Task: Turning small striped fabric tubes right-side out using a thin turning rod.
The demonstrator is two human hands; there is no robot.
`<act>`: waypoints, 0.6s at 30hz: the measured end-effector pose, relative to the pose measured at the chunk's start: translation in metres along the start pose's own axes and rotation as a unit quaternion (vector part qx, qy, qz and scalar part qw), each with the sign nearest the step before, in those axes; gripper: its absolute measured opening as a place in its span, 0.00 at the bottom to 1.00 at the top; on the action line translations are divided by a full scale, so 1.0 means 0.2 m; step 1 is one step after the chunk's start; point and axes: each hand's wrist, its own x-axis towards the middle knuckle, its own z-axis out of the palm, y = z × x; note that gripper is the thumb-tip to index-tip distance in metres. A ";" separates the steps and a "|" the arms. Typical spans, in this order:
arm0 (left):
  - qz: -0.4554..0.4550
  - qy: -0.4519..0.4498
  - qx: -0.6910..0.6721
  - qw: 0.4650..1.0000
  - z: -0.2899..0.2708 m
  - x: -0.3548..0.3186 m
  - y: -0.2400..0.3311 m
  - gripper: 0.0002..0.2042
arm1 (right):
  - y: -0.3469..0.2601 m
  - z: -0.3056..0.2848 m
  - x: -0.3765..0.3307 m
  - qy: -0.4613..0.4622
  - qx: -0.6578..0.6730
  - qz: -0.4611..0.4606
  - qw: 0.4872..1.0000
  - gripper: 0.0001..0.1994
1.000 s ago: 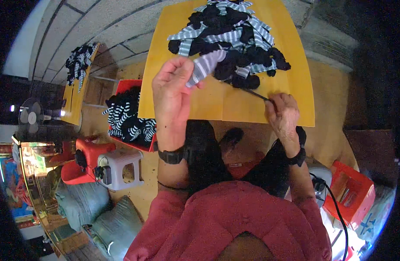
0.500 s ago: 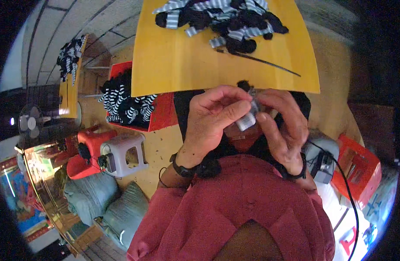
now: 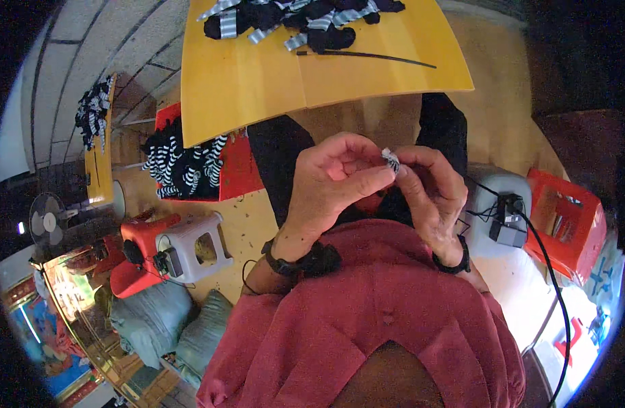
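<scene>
Over my lap, a small bunched piece of black-and-white striped fabric (image 3: pixel 390 158) is pinched between both hands. My left hand (image 3: pixel 336 178) grips it with thumb and forefinger, its other fingers curled behind. From the opposite side my right hand (image 3: pixel 431 190) closes on it with the thumb and fingertips. The fingers cover much of the piece. Beyond the hands, a pile of black knit pieces with grey-and-white striped strips (image 3: pixel 319 24) lies on the yellow table (image 3: pixel 258 95). In front of that pile rests a thin black rod (image 3: pixel 380 58).
Left of the table stands a red bin (image 3: pixel 241 166) full of black-and-white striped pieces (image 3: pixel 186 160). Red and white plastic stools (image 3: pixel 193 248) are at the left, near a fan (image 3: pixel 47 214). Another red stool (image 3: pixel 567 221) and a black cable (image 3: pixel 547 272) are at the right.
The fabric piece shows less between my fingers and looks more bunched. My hands now appear clear of the table edge, which has shifted up and left in view.
</scene>
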 end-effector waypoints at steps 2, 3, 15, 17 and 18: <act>-0.033 0.013 0.056 0.998 0.01 -0.03 -0.03 0.10 | 0.00 -0.01 -0.03 0.002 -0.077 -0.029 0.997 0.05; -0.035 0.014 0.058 0.998 0.01 -0.04 -0.04 0.10 | 0.00 -0.01 -0.05 0.003 -0.075 -0.028 0.997 0.05; 0.160 0.032 0.336 0.928 -0.01 -0.11 -0.19 0.03 | 0.00 -0.03 -0.14 -0.025 0.015 0.071 0.997 0.06; 0.164 0.048 0.359 0.918 0.01 -0.14 -0.19 0.03 | -0.02 -0.02 -0.15 -0.040 -0.025 0.121 0.991 0.06; 0.163 0.047 0.360 0.917 0.02 -0.16 -0.21 0.03 | -0.01 -0.02 -0.16 -0.039 -0.024 0.122 0.991 0.06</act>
